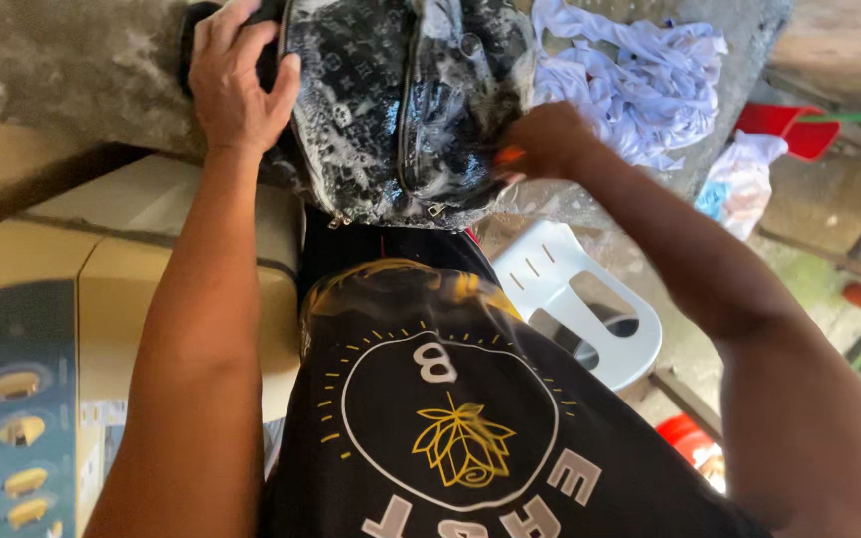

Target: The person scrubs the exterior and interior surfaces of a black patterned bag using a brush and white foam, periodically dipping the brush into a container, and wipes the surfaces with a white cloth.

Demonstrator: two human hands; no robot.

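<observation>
Nearest the camera, a black printed shirt with a gold flower emblem (460,438) is worn by the person, and both bare forearms are extended away from it toward a rough grey concrete desk (72,70). A black glossy patterned bag with a zip (391,110) is laid on the edge of that desk, partly overhanging it, and is coated with white soap foam over most of its visible face. The left hand (241,85) is pressed flat on the bag's upper left corner, fingers spread, so that the bag is pinned rather than enclosed. The right hand (550,139) is clenched on a small orange object (508,156), taken to be a scrub brush, held against the bag's right side; its type cannot be confirmed. Judged from the lather, washing is well under way: soap is applied and scrubbing is in progress, while no rinsing is evident. A heap of crumpled white cloth (640,80) lies beside the bag on the desk. A white plastic chair (580,299) stands below, and a beige washing machine (82,329) is set at the left.
</observation>
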